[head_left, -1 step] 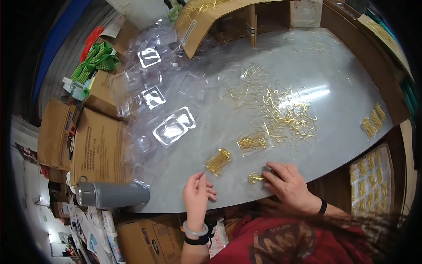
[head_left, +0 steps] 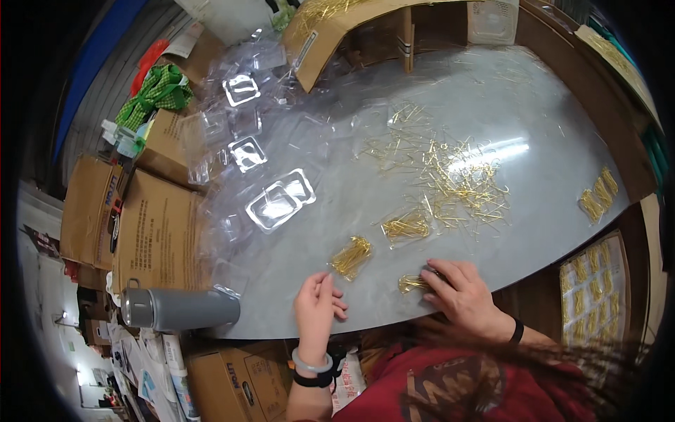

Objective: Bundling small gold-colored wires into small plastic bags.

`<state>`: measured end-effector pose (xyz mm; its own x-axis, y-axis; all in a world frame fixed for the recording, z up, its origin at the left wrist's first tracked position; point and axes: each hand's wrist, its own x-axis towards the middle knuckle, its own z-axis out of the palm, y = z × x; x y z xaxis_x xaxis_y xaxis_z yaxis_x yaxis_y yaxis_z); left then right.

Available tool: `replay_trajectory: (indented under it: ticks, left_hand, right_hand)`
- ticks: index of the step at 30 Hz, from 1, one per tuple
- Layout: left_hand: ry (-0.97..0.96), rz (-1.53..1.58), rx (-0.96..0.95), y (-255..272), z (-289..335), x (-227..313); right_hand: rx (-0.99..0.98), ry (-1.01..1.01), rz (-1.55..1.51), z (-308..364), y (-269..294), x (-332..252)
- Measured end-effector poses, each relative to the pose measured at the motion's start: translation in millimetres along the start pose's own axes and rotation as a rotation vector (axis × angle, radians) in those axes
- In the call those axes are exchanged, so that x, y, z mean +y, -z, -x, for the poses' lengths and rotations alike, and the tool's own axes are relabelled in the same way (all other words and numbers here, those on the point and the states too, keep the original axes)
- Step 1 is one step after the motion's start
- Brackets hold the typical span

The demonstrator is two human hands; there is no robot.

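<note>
Pressing or merely resting the right hand (head_left: 460,292) over one end of a small gold hook bundle (head_left: 411,283) on the gray table (head_left: 531,235), hiding that end, so leaving no way to tell whether clamping it. Holding nothing in the left hand (head_left: 318,309), left of the grip, with fingers loosely curled. Having a bagged bundle (head_left: 406,226) just beyond the grip, blocking the straight way toward the loose hook heap (head_left: 465,184); having another filled bag (head_left: 351,258) beyond-left, clear plastic trays (head_left: 275,204) farther left, a gray bottle (head_left: 184,309) past the left hand, finished-looking bundles (head_left: 598,195) far right.
</note>
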<state>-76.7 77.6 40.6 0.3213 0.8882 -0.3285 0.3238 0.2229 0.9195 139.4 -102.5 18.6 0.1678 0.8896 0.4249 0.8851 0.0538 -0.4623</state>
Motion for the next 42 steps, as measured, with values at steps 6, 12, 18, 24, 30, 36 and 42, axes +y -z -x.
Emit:
replay_trajectory:
  ticks: [6, 12, 18, 24, 30, 36, 42]
  left_hand:
    - [0.013, -0.027, -0.077, 5, -12, 0]
    - [-0.005, 0.181, -0.070, 10, 12, -13]
    - [0.005, 0.359, -0.207, 19, 39, -28]
    - [0.238, 0.416, -0.542, 22, 65, -34]
    - [0.433, 0.399, -0.650, 5, 81, -65]
    - [0.442, 0.415, -0.592, -15, 82, -65]
    - [0.392, 0.470, -0.602, -16, 89, -69]
  right_hand:
    - [-0.010, 0.017, 0.058, -3, -5, -2]
    - [0.011, 0.006, 0.058, -3, -9, -1]
    - [0.044, -0.028, 0.045, -4, -9, -3]
    - [0.009, -0.017, 0.028, -4, -4, -3]
    - [-0.016, 0.004, 0.023, -4, -5, -4]
    - [-0.172, 0.125, -0.057, 4, 2, -1]
    - [-0.298, 0.325, -0.205, 31, -2, -13]
